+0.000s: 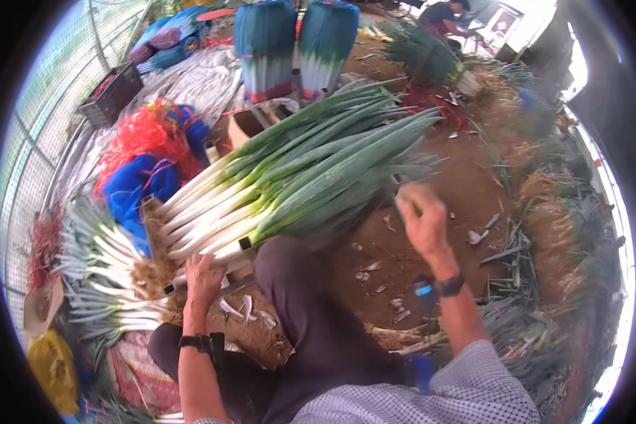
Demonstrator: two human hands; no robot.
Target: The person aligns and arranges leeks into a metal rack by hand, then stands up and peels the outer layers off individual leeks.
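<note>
A large pile of green onions (296, 169) lies across in front of me, white stalks and roots to the left, green leaves to the upper right. My left hand (203, 281) rests at the near root end of the pile, against white stalks, its fingers partly bent; whether it grips one is unclear. Beyond the near edge of the leaves, on the right, my right hand (422, 215) is raised with its fingers curled; what it holds, if anything, is too small to make out. Dark bands are on both wrists.
More onions (120, 275) lie at the left by a blue net (139, 189) and red strings (137, 141). Wrapped upright bundles (265, 46) stand behind. Onion heaps (551, 233) line the right side. A black crate (113, 92) and a distant person (441, 18) are visible.
</note>
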